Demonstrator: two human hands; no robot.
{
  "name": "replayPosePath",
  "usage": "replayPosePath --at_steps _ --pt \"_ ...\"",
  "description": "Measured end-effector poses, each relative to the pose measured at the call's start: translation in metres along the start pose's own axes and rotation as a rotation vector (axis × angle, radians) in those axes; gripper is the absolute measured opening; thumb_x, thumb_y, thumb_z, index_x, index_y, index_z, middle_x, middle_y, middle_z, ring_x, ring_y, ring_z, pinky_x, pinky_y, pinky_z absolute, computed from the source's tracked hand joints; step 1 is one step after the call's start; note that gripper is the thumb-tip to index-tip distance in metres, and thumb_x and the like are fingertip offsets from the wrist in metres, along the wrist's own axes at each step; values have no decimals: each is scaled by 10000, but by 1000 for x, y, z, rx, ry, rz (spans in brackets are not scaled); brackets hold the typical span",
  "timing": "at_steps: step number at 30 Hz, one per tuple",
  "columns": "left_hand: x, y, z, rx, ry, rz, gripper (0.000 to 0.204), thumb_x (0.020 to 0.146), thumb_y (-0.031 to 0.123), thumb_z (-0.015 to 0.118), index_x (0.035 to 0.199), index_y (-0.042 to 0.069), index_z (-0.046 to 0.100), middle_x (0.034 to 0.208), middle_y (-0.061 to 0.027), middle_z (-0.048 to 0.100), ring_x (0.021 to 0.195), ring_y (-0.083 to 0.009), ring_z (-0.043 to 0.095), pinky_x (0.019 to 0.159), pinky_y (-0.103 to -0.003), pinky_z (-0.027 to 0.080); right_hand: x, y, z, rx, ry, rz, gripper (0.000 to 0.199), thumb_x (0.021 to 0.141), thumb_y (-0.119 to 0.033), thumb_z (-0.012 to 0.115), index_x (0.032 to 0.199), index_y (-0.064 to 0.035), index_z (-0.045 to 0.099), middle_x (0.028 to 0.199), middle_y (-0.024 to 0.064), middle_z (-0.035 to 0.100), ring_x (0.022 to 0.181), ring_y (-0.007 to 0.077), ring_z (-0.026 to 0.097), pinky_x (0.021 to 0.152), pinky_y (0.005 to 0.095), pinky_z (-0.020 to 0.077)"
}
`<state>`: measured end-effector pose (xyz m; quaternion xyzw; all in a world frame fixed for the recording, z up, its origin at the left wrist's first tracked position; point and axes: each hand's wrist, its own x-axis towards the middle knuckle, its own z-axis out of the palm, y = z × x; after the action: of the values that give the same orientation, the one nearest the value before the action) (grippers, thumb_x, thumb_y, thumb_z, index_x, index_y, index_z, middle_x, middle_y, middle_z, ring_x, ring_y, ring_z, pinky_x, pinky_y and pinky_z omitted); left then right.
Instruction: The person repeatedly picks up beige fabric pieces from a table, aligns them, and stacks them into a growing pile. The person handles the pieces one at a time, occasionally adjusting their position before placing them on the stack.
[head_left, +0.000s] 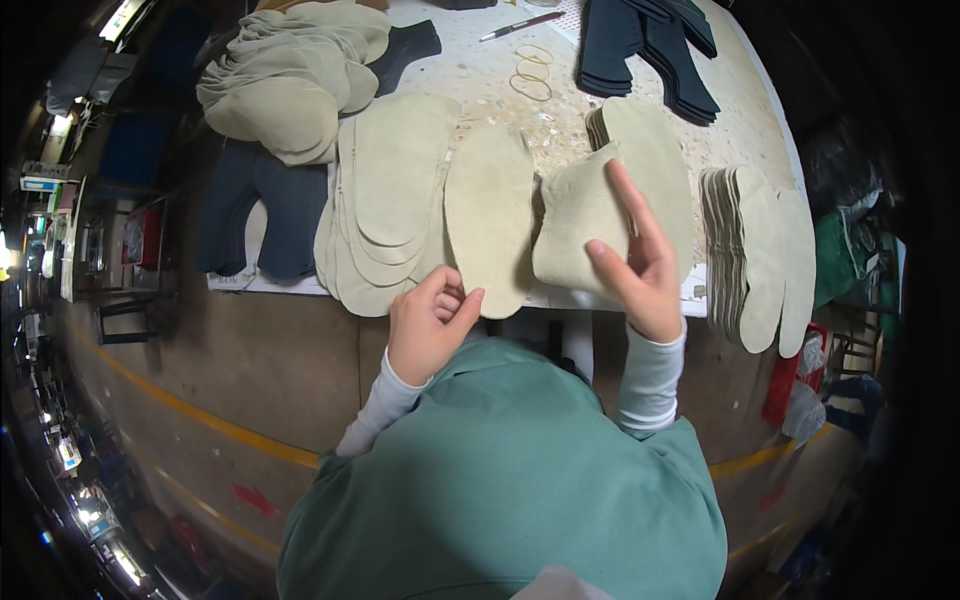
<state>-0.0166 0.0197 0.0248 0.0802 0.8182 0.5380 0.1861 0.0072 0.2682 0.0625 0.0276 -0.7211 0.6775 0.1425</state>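
A long beige sole-shaped piece [490, 210] lies at the middle of the table's front edge, its narrow end reaching past the edge. My left hand [428, 325] is closed at that end, fingers curled and thumb against the piece's lower left side; whether anything is pinched there is hidden. With my right hand [648, 275] I hold a bent beige fabric piece [580, 225], thumb on its face and forefinger stretched along its right side; the other fingers are mostly hidden. Behind it stands a stack of beige pieces [650, 150]. Overlapping beige pieces [400, 170] lie left of the middle one.
A heap of beige ovals [290, 80] and dark blue cut pieces [265, 200] occupy the left side. More dark pieces [645, 50], a pen [520, 27] and rubber bands [532, 72] lie farther back. A beige stack [760, 250] overhangs the right front edge.
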Motion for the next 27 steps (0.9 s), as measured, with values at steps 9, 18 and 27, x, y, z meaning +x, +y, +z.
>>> replayPosePath --at_steps 9,18,27 --pt "-14 -12 1 -686 -311 -126 609 969 35 538 1476 18 204 1241 -139 597 1082 -186 628 900 -321 534 28 -5 27 392 -164 98 766 865 21 645 1518 -5 245 1503 113 363 1234 131 482 1009 279 424" --pt "-9 -5 0 -820 -259 -303 466 1027 174 440 1449 21 312 1285 -113 581 1079 -192 642 919 -331 530 -3 45 47 13 -172 225 722 802 25 682 1463 -66 405 1284 56 515 708 50 432 593 179 411" --pt "-10 -5 3 -732 -249 -268 457 1018 158 459 1432 13 332 1247 -114 606 1053 -176 653 880 -315 554 -22 31 51 -146 -158 226 671 855 80 625 1469 -62 396 1282 67 484 923 57 560 679 179 462"
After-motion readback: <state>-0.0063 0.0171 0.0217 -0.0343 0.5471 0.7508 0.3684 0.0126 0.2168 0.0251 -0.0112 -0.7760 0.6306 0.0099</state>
